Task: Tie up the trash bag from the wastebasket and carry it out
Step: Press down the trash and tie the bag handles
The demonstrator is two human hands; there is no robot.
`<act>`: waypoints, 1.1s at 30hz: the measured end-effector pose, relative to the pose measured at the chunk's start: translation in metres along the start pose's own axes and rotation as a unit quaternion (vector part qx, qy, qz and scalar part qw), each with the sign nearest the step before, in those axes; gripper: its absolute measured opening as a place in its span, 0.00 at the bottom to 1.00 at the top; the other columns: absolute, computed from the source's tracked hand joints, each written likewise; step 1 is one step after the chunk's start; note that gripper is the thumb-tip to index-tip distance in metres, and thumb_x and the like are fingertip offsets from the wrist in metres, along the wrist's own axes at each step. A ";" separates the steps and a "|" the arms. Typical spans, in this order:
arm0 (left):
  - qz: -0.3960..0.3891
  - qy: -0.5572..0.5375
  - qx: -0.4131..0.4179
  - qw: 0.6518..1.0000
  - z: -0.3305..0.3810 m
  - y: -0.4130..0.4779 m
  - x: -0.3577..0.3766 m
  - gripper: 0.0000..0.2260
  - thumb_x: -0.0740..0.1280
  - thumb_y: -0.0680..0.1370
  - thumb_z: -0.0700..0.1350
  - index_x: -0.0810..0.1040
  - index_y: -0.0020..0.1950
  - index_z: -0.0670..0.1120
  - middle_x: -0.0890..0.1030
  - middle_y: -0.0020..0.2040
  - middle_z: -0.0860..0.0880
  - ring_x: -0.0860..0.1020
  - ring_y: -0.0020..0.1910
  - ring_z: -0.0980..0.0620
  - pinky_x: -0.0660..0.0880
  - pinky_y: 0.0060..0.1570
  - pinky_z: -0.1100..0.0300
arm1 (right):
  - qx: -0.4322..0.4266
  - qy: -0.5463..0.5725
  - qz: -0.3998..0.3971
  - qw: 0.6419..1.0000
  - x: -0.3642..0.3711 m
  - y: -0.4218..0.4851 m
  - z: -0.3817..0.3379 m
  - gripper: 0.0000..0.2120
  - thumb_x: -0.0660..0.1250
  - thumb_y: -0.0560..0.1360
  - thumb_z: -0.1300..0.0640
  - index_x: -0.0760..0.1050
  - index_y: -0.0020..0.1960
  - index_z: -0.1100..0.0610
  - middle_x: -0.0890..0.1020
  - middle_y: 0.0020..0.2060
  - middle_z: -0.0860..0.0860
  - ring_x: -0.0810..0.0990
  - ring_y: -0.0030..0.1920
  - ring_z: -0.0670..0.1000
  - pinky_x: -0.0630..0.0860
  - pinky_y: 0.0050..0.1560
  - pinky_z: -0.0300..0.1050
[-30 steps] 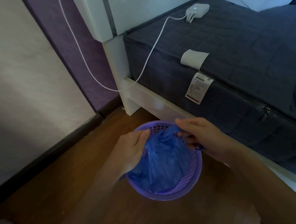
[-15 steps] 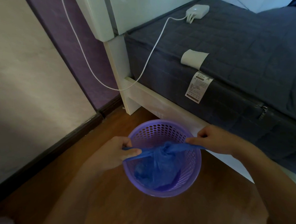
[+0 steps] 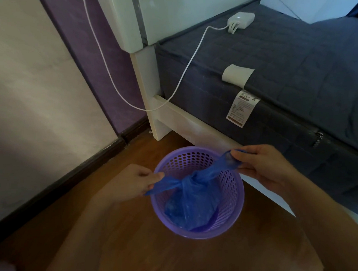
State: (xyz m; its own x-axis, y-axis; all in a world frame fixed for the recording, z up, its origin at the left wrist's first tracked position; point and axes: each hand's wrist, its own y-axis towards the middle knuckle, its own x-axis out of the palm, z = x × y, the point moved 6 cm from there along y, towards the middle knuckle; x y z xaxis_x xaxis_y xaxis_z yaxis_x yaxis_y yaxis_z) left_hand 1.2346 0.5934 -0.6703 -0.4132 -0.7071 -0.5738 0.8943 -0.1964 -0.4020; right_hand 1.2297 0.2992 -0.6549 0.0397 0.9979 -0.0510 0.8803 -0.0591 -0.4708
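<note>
Both forearms come in from bottom of frame, over the wood floor. Blue trash bag sits inside the purple perforated wastebasket, btwn the two hands, body of bag low in the basket. Left hand at basket's left rim, thumb + fingers pinched shut on the left tail of the bag. Right hand at upper-right rim, slightly higher, fingers closed around the right tail, end of it poking past the fingertips. Tails pulled apart w/ a twisted knot mid-span, just above the bag body. Bag plastic is translucent, crinkled, bunched tight at the knot; contents can't tell. Basket stands on floor just beside the white bed frame. Beyond: dark quilted mattress w/ a white label, white charger on top, its cable drooping down over the side toward the purple wall.
</note>
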 end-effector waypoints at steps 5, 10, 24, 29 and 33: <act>0.042 -0.420 -0.056 0.905 0.003 -0.002 -0.004 0.17 0.65 0.79 0.48 0.70 0.30 0.48 0.64 0.24 0.53 0.66 0.26 0.53 0.70 0.41 0.59 | 0.013 -0.039 0.012 0.999 0.002 -0.001 0.009 0.10 0.64 0.79 0.57 0.78 0.56 0.61 0.83 0.49 0.60 0.84 0.47 0.54 0.81 0.40 0.42; -0.004 -0.690 -0.024 0.724 0.012 0.001 0.005 0.11 0.64 0.79 0.47 0.73 0.37 0.47 0.63 0.27 0.54 0.63 0.22 0.58 0.71 0.29 0.65 | -0.027 0.186 -0.013 0.982 0.009 0.001 0.000 0.09 0.62 0.79 0.62 0.81 0.52 0.58 0.84 0.50 0.57 0.82 0.52 0.52 0.76 0.61 0.50; 0.014 -0.776 -0.003 0.631 0.014 0.006 0.016 0.09 0.62 0.80 0.48 0.76 0.42 0.47 0.63 0.29 0.55 0.60 0.22 0.58 0.57 0.20 0.67 | -0.073 0.468 -0.137 0.870 0.031 -0.011 -0.015 0.13 0.61 0.78 0.54 0.72 0.36 0.55 0.62 0.24 0.46 0.62 0.26 0.44 0.70 0.34 0.35; 0.033 -0.762 -0.015 0.647 0.019 -0.007 0.028 0.11 0.62 0.78 0.49 0.73 0.37 0.48 0.63 0.28 0.54 0.60 0.22 0.58 0.58 0.20 0.66 | -0.131 0.284 -0.035 0.949 0.034 -0.006 -0.008 0.21 0.61 0.81 0.57 0.72 0.29 0.54 0.63 0.24 0.48 0.60 0.26 0.45 0.65 0.34 0.39; 0.062 -0.796 -0.049 0.600 0.001 -0.010 0.035 0.14 0.60 0.80 0.49 0.72 0.34 0.48 0.62 0.27 0.54 0.58 0.22 0.58 0.54 0.21 0.65 | -0.038 0.556 -0.005 0.830 0.022 0.001 0.017 0.20 0.59 0.80 0.58 0.65 0.30 0.53 0.62 0.22 0.46 0.59 0.23 0.44 0.61 0.23 0.34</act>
State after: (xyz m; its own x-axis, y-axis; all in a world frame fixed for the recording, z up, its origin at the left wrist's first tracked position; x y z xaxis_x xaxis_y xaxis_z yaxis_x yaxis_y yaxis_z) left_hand 1.2117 0.5696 -0.6857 0.4135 -0.4801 0.7737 0.8545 -0.0888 -0.5118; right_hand 1.2236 0.3211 -0.6713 0.4067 0.4085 0.8171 0.9089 -0.0904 -0.4071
